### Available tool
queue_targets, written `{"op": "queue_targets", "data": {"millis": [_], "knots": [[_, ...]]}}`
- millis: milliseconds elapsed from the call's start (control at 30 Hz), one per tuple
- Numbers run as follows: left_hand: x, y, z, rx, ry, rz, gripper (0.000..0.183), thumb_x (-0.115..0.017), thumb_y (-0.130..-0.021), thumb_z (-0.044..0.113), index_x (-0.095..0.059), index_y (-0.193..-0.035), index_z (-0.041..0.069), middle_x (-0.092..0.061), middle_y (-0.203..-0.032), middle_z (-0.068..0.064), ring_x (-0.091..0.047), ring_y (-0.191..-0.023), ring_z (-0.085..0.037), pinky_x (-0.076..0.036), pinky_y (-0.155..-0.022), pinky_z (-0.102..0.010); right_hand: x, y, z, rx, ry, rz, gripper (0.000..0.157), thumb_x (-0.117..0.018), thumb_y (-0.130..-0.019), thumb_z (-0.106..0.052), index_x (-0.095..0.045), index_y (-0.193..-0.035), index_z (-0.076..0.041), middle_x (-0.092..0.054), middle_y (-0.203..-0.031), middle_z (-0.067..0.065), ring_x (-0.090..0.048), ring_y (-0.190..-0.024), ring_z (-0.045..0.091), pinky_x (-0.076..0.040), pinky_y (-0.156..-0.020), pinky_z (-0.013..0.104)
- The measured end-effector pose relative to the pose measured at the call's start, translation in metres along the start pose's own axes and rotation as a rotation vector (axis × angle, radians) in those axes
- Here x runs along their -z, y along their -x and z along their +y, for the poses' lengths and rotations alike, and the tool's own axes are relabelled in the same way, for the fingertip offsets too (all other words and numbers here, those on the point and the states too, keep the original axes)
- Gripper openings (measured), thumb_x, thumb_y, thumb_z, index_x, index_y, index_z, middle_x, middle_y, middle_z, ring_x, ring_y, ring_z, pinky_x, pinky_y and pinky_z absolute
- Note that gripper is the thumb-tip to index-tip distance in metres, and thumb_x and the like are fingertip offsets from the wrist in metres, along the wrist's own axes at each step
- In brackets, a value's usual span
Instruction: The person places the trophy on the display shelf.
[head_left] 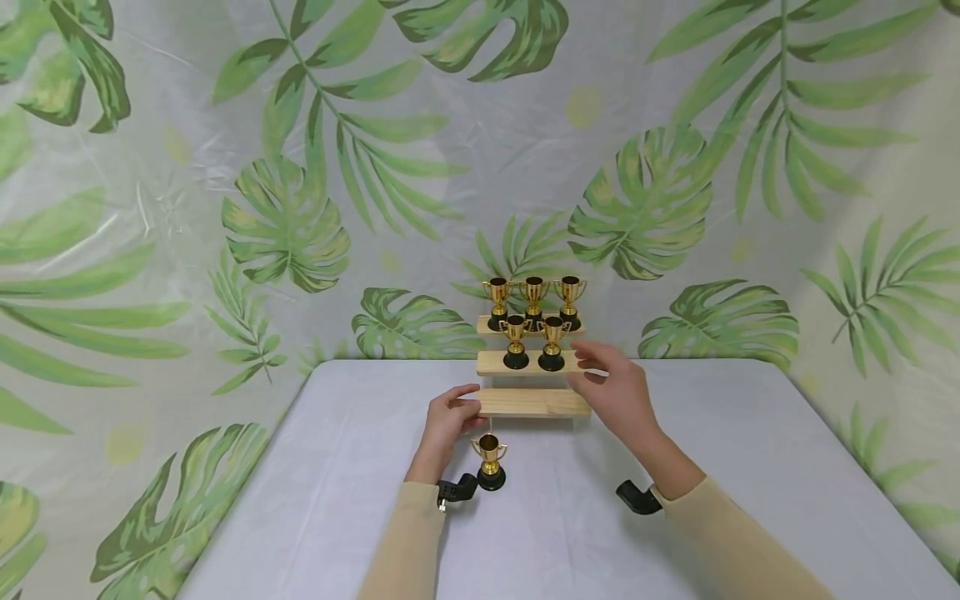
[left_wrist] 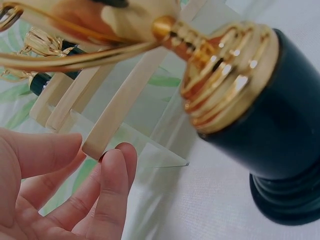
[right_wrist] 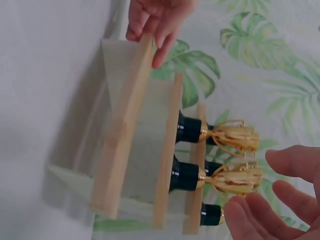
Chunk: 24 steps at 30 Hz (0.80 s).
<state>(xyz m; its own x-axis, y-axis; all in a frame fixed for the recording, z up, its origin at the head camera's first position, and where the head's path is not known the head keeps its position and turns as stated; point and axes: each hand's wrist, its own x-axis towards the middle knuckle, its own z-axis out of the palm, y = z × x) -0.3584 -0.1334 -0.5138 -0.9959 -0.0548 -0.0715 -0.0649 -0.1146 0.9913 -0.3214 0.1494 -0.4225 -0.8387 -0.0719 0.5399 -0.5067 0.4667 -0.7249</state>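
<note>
My left hand (head_left: 448, 421) pinches the left end of the lowest wooden board (head_left: 534, 402) of a three-tier display stand, thumb on one face and fingers on the other. My right hand (head_left: 617, 392) is at the right end of the middle board (head_left: 491, 362), its fingers apart and nothing held between them. Two small gold trophies with black bases, one of them this trophy (head_left: 553, 333), stand on that middle tier. Three more, including this trophy (head_left: 498, 292), line the top board (head_left: 483, 323). A single trophy (head_left: 491, 461) stands on the table beside my left wrist.
The stand's clear side panel (left_wrist: 150, 145) shows under the boards and reaches down to the white-covered table (head_left: 360, 467). A leaf-patterned curtain (head_left: 405, 208) hangs right behind the stand. Black wrist devices (head_left: 637, 497) jut out inward from both sleeves.
</note>
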Motion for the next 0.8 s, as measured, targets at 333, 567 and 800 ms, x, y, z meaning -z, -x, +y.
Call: {"op": "queue_targets", "data": {"millis": [333, 567, 800], "knots": [[-0.001, 0.001, -0.002, -0.005, 0.011, -0.006, 0.042, -0.067, -0.092, 0.0, -0.062, -0.133, -0.002, -0.069, -0.096, -0.015, -0.071, -0.074, -0.019, -0.061, -0.075, -0.033, -0.019, 0.031, -0.002, -0.086, -0.048, -0.055, 0.049, -0.083, -0.086, -0.014, -0.067, -0.132, -0.019, -0.067, -0.116, -0.001, -0.065, -0.107, 0.022, -0.058, -0.087, 0.033], [-0.002, 0.001, -0.001, -0.001, 0.014, -0.01, 0.041, -0.067, -0.092, 0.0, -0.063, -0.132, 0.0, -0.069, -0.098, -0.018, -0.071, -0.075, -0.019, -0.061, -0.075, -0.032, -0.038, 0.045, -0.008, -0.099, -0.122, -0.143, 0.048, -0.083, -0.084, -0.009, -0.068, -0.128, -0.019, -0.067, -0.117, 0.0, -0.064, -0.108, 0.023, -0.058, -0.09, 0.038], [0.0, -0.001, -0.002, -0.003, 0.011, -0.002, 0.04, -0.066, -0.092, 0.0, -0.064, -0.132, 0.0, -0.071, -0.101, -0.018, -0.072, -0.079, -0.023, -0.061, -0.081, -0.038, -0.059, 0.058, -0.007, -0.075, -0.184, -0.284, 0.048, -0.084, -0.084, -0.014, -0.068, -0.129, -0.019, -0.066, -0.121, -0.003, -0.064, -0.109, 0.023, -0.056, -0.092, 0.049]]}}
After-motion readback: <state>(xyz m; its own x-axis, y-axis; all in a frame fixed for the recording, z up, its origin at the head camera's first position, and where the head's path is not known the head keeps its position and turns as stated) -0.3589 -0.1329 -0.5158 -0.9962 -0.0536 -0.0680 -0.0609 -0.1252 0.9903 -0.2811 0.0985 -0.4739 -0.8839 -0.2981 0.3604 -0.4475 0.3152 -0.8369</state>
